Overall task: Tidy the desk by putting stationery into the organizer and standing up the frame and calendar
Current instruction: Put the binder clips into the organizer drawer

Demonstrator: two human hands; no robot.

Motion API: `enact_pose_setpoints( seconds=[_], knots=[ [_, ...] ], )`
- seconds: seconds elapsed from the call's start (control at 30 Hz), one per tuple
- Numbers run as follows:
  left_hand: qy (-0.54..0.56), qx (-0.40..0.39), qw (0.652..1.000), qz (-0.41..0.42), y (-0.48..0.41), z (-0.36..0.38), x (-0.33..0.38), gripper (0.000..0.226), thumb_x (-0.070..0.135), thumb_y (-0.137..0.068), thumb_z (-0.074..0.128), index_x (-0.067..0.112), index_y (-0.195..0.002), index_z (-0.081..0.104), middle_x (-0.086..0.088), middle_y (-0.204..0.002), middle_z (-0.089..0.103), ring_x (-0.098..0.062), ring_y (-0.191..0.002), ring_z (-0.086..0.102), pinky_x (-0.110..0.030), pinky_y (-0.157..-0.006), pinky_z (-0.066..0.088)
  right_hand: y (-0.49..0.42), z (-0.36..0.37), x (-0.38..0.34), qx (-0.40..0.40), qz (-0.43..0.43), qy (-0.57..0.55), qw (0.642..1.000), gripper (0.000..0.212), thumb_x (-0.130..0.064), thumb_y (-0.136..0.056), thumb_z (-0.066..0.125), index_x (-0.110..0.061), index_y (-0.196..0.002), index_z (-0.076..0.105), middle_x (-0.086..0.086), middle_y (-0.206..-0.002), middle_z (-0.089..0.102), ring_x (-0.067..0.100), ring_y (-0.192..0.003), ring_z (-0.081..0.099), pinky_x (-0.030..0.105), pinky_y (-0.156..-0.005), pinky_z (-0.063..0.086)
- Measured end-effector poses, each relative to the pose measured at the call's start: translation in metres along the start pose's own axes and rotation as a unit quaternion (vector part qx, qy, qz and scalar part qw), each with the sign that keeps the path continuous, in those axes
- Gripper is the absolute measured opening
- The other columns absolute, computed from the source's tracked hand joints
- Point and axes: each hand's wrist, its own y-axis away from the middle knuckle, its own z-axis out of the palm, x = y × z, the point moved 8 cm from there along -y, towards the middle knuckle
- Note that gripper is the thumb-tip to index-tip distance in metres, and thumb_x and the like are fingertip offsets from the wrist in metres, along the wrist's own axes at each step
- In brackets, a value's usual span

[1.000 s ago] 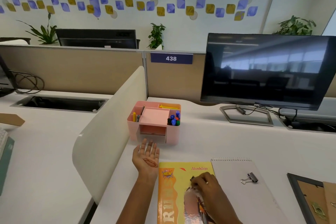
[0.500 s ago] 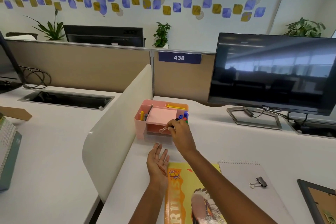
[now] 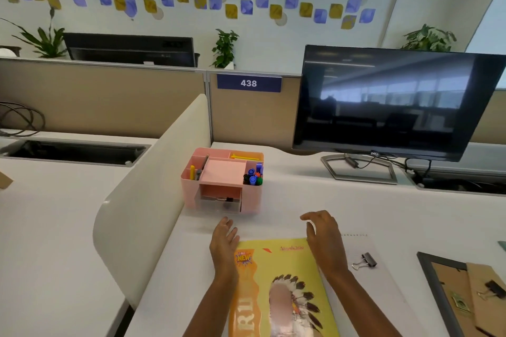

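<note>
A pink organizer point(image 3: 189, 189) stands against the divider, holding markers, a yellow pen and a clip in its lower drawer slot. My left hand point(image 3: 224, 238) lies flat with relaxed fingers just in front of it, beside a yellow magazine point(image 3: 284, 293). My right hand point(image 3: 323, 238) hovers over the magazine's top right corner, fingers loosely curled and holding nothing. A binder clip point(image 3: 365, 261) lies on the white spiral calendar point(image 3: 383, 282). A dark picture frame point(image 3: 435, 295) lies face down at the right, with a second binder clip point(image 3: 492, 289) on its back.
A dark monitor point(image 3: 388, 107) on a metal stand point(image 3: 358, 172) fills the back right, with cables behind it. A cream curved divider point(image 3: 147, 194) borders the desk on the left. Tan partition panels point(image 3: 257, 117) close the back.
My right hand, which carried a clip to the organizer, has drawn back to the magazine's top edge and holds nothing. My left hand turned palm down.
</note>
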Motion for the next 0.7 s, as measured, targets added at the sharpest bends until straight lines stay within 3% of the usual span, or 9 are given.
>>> enact_pose_setpoints(
  seconds=[0.1, 0.17, 0.23, 0.33, 0.4, 0.47, 0.57, 0.7],
  knots=[
    [-0.268, -0.015, 0.955, 0.126, 0.007, 0.011, 0.004, 0.033, 0.005, -0.096, 0.039, 0.008, -0.128, 0.051, -0.005, -0.128, 0.053, -0.024, -0.112, 0.051, -0.031, -0.097, 0.041, 0.015, -0.015, 0.04, 0.008, 0.049, 0.09, 0.995, 0.022, 0.008, -0.074, 0.064, -0.003, -0.092, 0.069, 0.019, -0.094, 0.066, 0.04, -0.086, 0.061, 0.047, -0.071, 0.052],
    [-0.383, -0.039, 0.903, 0.189, 0.015, 0.023, 0.002, 0.034, 0.007, -0.095, 0.043, 0.009, -0.128, 0.051, -0.007, -0.133, 0.052, -0.025, -0.118, 0.05, -0.031, -0.1, 0.038, 0.025, -0.02, 0.064, -0.001, 0.094, 0.144, 0.985, 0.023, 0.006, -0.068, 0.072, -0.001, -0.09, 0.07, 0.022, -0.091, 0.067, 0.042, -0.081, 0.063, 0.049, -0.066, 0.052],
    [-0.466, -0.057, 0.851, 0.234, 0.021, 0.034, 0.0, 0.037, 0.011, -0.094, 0.045, 0.009, -0.131, 0.047, -0.009, -0.137, 0.048, -0.024, -0.128, 0.042, -0.029, -0.105, 0.031, 0.034, -0.03, 0.077, -0.004, 0.13, 0.189, 0.973, 0.025, -0.005, -0.074, 0.07, -0.002, -0.099, 0.067, 0.023, -0.101, 0.065, 0.041, -0.09, 0.061, 0.048, -0.071, 0.051],
    [-0.654, -0.081, 0.704, 0.264, 0.021, 0.046, -0.009, 0.047, 0.025, -0.098, 0.034, 0.015, -0.143, 0.029, -0.005, -0.151, 0.028, -0.023, -0.141, 0.016, -0.03, -0.114, 0.014, 0.043, -0.038, 0.088, -0.039, 0.176, 0.257, 0.949, 0.035, -0.03, -0.092, 0.047, -0.016, -0.124, 0.049, 0.011, -0.125, 0.051, 0.026, -0.113, 0.048, 0.037, -0.087, 0.047],
    [-0.723, -0.084, 0.634, 0.261, 0.018, 0.045, -0.012, 0.049, 0.031, -0.099, 0.026, 0.019, -0.146, 0.02, -0.003, -0.155, 0.018, -0.022, -0.143, 0.007, -0.031, -0.115, 0.008, 0.046, -0.039, 0.092, -0.05, 0.189, 0.246, 0.949, 0.035, -0.031, -0.094, 0.041, -0.019, -0.126, 0.046, 0.01, -0.125, 0.048, 0.025, -0.115, 0.044, 0.032, -0.089, 0.046],
    [-0.737, -0.084, 0.621, 0.253, 0.015, 0.038, -0.012, 0.049, 0.033, -0.099, 0.025, 0.018, -0.146, 0.021, -0.005, -0.155, 0.016, -0.023, -0.143, 0.008, -0.033, -0.115, 0.008, 0.046, -0.035, 0.093, -0.053, 0.188, 0.215, 0.957, 0.031, -0.021, -0.095, 0.042, -0.014, -0.124, 0.049, 0.014, -0.121, 0.049, 0.028, -0.111, 0.044, 0.032, -0.086, 0.047],
    [-0.721, -0.084, 0.637, 0.257, 0.009, 0.03, -0.007, 0.049, 0.033, -0.098, 0.03, 0.015, -0.144, 0.029, -0.008, -0.153, 0.021, -0.025, -0.142, 0.014, -0.034, -0.115, 0.012, 0.041, -0.028, 0.093, -0.059, 0.192, 0.165, 0.966, 0.029, -0.004, -0.093, 0.04, -0.007, -0.117, 0.056, 0.02, -0.115, 0.051, 0.033, -0.105, 0.045, 0.034, -0.079, 0.048],
    [-0.703, -0.086, 0.65, 0.275, 0.01, 0.027, -0.005, 0.051, 0.033, -0.093, 0.03, 0.011, -0.138, 0.04, -0.012, -0.148, 0.032, -0.029, -0.139, 0.025, -0.036, -0.114, 0.018, 0.031, -0.015, 0.069, -0.075, 0.155, 0.097, 0.98, 0.024, -0.001, -0.087, 0.049, -0.003, -0.107, 0.061, 0.021, -0.112, 0.053, 0.036, -0.106, 0.047, 0.035, -0.08, 0.045]
  ],
)
